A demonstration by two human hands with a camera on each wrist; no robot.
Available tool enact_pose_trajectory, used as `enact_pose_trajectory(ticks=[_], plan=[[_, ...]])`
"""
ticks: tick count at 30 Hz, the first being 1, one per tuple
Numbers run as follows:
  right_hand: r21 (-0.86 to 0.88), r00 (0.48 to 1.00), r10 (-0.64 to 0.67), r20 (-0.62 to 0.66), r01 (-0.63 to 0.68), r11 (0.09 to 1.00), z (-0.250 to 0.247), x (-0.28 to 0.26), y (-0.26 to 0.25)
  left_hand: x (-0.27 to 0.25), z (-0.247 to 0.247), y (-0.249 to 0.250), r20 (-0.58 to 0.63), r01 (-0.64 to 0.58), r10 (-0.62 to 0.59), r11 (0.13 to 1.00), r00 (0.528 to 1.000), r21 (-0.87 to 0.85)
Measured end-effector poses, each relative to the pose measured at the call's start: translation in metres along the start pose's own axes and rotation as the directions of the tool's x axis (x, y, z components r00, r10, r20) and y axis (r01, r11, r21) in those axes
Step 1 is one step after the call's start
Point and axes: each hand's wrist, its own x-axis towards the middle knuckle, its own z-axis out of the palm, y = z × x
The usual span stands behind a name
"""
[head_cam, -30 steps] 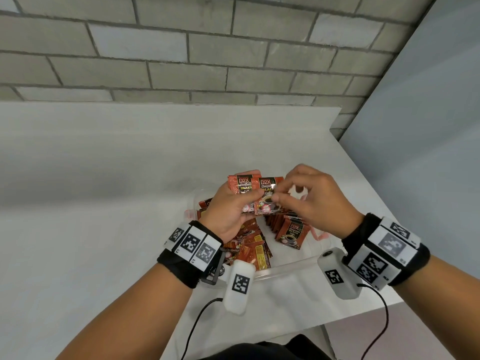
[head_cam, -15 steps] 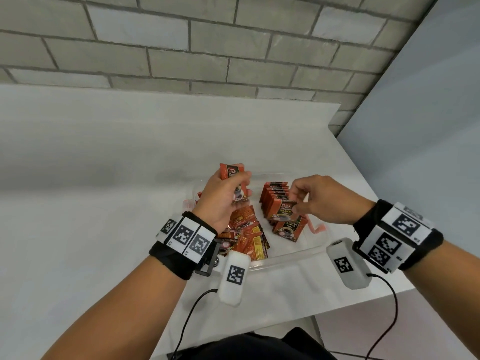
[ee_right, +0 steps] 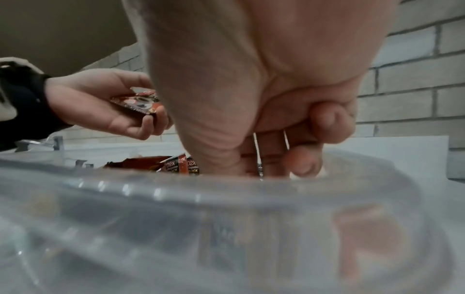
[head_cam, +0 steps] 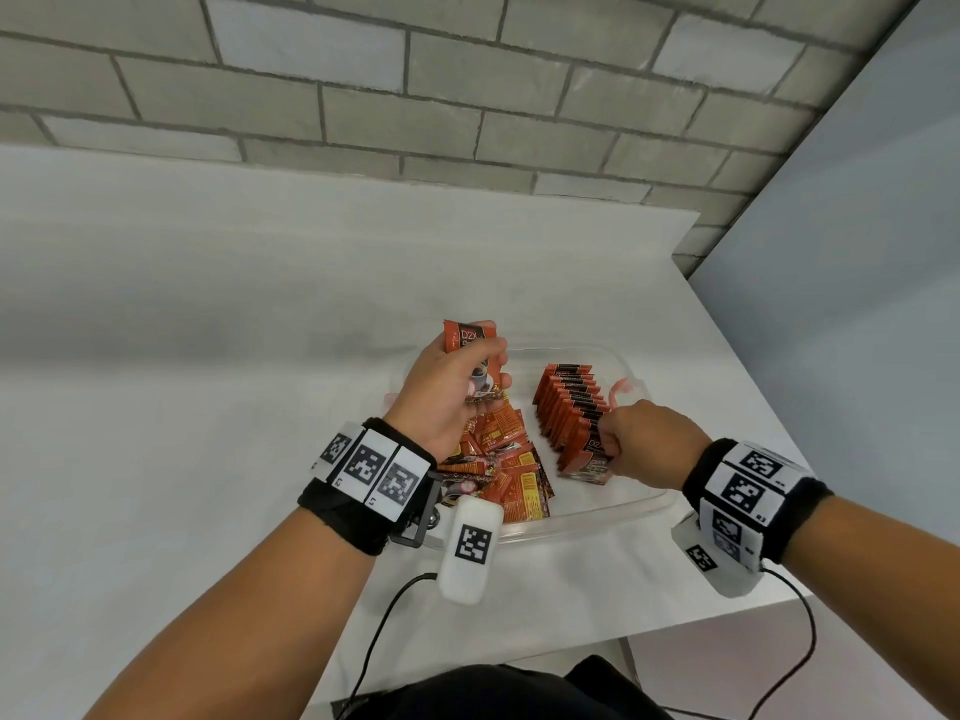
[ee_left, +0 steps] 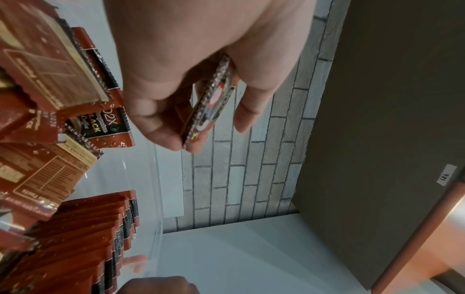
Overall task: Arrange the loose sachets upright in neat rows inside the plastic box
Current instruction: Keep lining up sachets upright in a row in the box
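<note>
A clear plastic box [head_cam: 618,511] sits on the white table. My left hand [head_cam: 485,363] is raised over the box's left side and grips a red-brown coffee sachet [head_cam: 470,345], seen edge-on between thumb and fingers in the left wrist view [ee_left: 211,99]. A row of upright sachets [head_cam: 569,402] stands in the right half. My right hand [head_cam: 608,444] is down at the near end of that row and pinches the front sachet [head_cam: 589,452]. Its curled fingers [ee_right: 304,165] dip behind the box rim [ee_right: 176,189]. Loose sachets [head_cam: 511,470] lie heaped in the left half.
A pink clip or handle [head_cam: 621,389] sits on the box's far right wall. The table's right edge [head_cam: 753,407] runs close beside the box, the front edge just below my wrists. A brick wall stands behind the table.
My right hand took a sachet from beside my left hand and carried it down to the near end of the row. My left hand stayed raised with its sachet.
</note>
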Motion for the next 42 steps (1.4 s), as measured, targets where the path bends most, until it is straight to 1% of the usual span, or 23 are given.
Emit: enact_pose_trajectory(ticks=[4,8,12,15,18,42], plan=[[-0.137,1.0,0.017,-0.021,-0.02,0.99,-0.001,-0.001,-0.004,0.002,0.0,0.0,-0.006,0.013,-0.012,1.0,1.0,0.007],[-0.221,0.997,-0.009,-0.078,-0.008,0.975,-0.005,-0.003,-0.008,0.003,0.0,0.001,-0.002,0.023,-0.023,1.0,1.0,0.008],[-0.309,0.997,-0.037,-0.063,0.016,0.951,-0.005,-0.004,-0.01,0.004,0.0,0.002,-0.004,0.027,-0.027,1.0,1.0,0.005],[-0.303,0.996,-0.058,-0.066,0.035,0.952,-0.006,-0.005,-0.009,0.004,0.001,0.002,-0.003,0.03,-0.03,1.0,1.0,0.007],[-0.276,0.995,-0.052,-0.087,0.026,0.961,-0.007,-0.005,-0.006,0.004,0.002,0.002,0.003,0.033,-0.033,0.999,0.999,0.003],[-0.231,0.992,-0.039,-0.122,0.01,0.973,-0.01,-0.01,-0.003,0.0,0.008,0.0,-0.003,0.047,-0.047,0.998,0.999,0.036]])
